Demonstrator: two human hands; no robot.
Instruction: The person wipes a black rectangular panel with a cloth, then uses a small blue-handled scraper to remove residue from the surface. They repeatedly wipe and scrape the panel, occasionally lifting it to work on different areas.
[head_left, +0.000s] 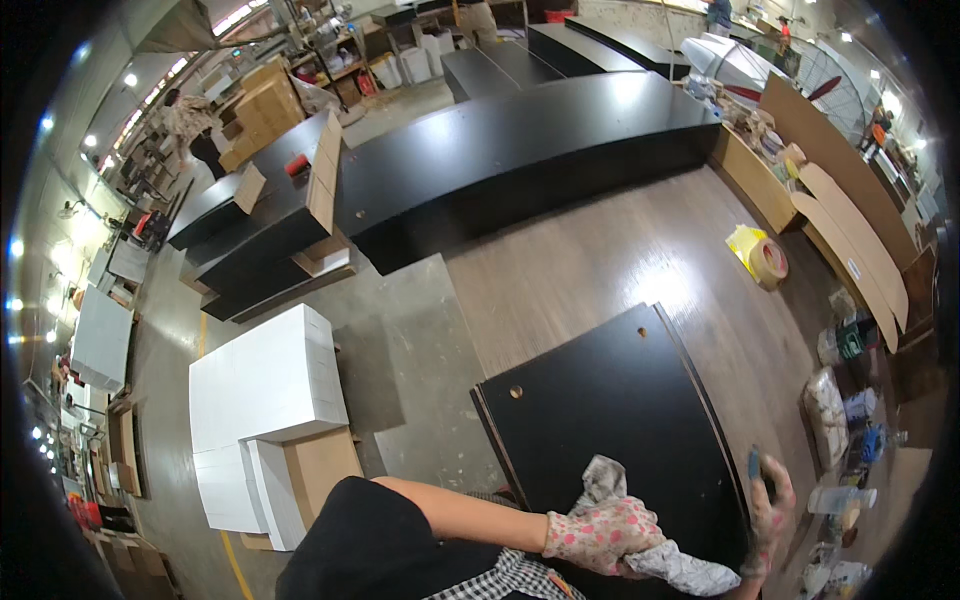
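Observation:
A flat black panel (pixel 600 400) with round holes near its far corners lies in front of me on a wood-grain tabletop (pixel 600 250). My left hand (pixel 605 535) wears a white glove with pink spots and is closed around a crumpled greyish-white rag (pixel 690 572). The rag sticks out on both sides of the glove, over the near part of the panel. My right hand (pixel 772 510) is bare and stained, beside the panel's right edge. Its fingers are apart, one has a blue covering at the tip, and nothing shows in its grasp.
Tape rolls (pixel 768 262) lie on the tabletop's right side. Bottles and bags (pixel 828 415) line the right edge, near cardboard strips (pixel 850 250). A long black cabinet piece (pixel 530 150) spans the back. White boxes (pixel 265 380) are stacked at left. A person (pixel 195 130) stands far left.

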